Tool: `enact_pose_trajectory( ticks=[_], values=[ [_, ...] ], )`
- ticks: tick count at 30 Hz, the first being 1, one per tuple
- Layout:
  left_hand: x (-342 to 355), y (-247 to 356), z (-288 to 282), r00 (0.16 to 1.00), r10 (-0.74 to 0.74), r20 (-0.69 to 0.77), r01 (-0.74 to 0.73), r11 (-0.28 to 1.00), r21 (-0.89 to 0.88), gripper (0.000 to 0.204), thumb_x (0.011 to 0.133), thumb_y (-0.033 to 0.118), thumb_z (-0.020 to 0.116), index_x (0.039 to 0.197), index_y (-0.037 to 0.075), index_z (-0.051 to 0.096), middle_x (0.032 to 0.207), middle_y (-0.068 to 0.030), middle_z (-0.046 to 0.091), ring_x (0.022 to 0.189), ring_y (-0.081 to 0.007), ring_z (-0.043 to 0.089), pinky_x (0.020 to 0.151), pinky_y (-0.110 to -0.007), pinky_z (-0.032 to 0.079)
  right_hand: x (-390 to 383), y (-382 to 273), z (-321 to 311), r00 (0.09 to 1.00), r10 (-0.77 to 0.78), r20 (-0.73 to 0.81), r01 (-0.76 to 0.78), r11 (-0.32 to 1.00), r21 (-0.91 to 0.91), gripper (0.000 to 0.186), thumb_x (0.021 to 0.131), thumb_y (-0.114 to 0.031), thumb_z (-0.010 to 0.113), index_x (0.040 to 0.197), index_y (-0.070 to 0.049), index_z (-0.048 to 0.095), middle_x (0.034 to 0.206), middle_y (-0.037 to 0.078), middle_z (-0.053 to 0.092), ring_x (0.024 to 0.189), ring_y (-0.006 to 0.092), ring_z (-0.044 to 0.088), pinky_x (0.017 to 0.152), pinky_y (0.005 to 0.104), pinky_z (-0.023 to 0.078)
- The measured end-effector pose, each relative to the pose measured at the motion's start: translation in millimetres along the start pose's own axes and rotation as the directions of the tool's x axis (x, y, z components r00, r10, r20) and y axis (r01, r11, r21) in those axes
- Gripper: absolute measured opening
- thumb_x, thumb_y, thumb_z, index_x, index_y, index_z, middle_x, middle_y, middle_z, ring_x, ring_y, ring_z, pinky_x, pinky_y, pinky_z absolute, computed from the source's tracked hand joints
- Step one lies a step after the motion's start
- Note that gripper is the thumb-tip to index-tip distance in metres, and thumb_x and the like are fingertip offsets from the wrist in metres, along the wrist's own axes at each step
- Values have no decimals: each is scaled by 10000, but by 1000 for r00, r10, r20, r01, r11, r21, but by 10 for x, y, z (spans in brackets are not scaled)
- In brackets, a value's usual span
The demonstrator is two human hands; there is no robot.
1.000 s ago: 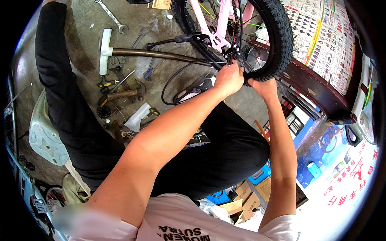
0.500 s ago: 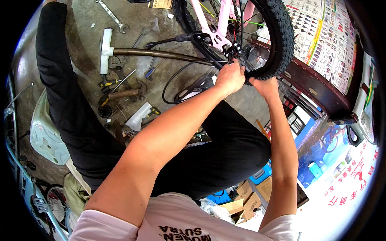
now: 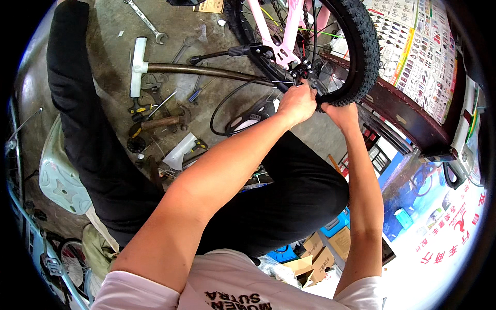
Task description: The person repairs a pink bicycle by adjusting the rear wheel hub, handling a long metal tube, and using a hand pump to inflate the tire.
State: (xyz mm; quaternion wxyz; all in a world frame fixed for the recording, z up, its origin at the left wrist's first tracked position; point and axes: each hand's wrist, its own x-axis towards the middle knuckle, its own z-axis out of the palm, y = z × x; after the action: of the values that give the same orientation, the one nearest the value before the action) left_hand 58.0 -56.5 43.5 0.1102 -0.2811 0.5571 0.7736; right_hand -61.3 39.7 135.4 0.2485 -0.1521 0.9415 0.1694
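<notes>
My left hand (image 3: 298,104) is closed at a black metal mechanism (image 3: 300,69) by the hub of a pink bicycle (image 3: 284,44); what its fingers hold is hidden. My right hand (image 3: 339,114) grips the lower part of the knobby black tyre (image 3: 369,57) a little to the right. A black cable (image 3: 217,112) loops out from the mechanism toward the left. Just left of the wheel, a long bronze tube with a white T-shaped end (image 3: 139,66) lies among tools, and a black shoe (image 3: 247,118) is below the wheel.
Wrenches (image 3: 144,21), a hammer (image 3: 163,121) and screwdrivers (image 3: 196,93) are scattered on the concrete floor. A pale plastic stool (image 3: 59,175) is at left, beside a blue bicycle (image 3: 33,232). A printed dark-edged table (image 3: 400,46) stands at right; cardboard boxes (image 3: 318,266) lie below.
The wheel, frame and both of my hands have shifted slightly to the right in the picture. Both grips look the same.
</notes>
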Motion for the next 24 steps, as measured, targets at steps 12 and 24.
enact_pose_trajectory(
  ticks=[12,24],
  values=[
    [-67,-61,-49,997,71,-8,-71,997,-13,493,1003,267,525,1208,-175,450,1021,-397,642,1052,-511,628,929,-541,478,-341,186,-34,993,-114,1,102,893,438,426,717,-192,815,1087,-5,718,1026,141,752,974,250,706,897,369,525],
    [-190,-80,2,981,72,-178,-66,997,39,408,972,201,545,1216,-123,505,1030,-321,679,1016,-471,657,892,-540,508,-661,-43,-332,933,-300,-200,360,737,572,745,737,-115,836,1386,19,496,1263,126,640,1112,189,607,996,329,469]
  ],
)
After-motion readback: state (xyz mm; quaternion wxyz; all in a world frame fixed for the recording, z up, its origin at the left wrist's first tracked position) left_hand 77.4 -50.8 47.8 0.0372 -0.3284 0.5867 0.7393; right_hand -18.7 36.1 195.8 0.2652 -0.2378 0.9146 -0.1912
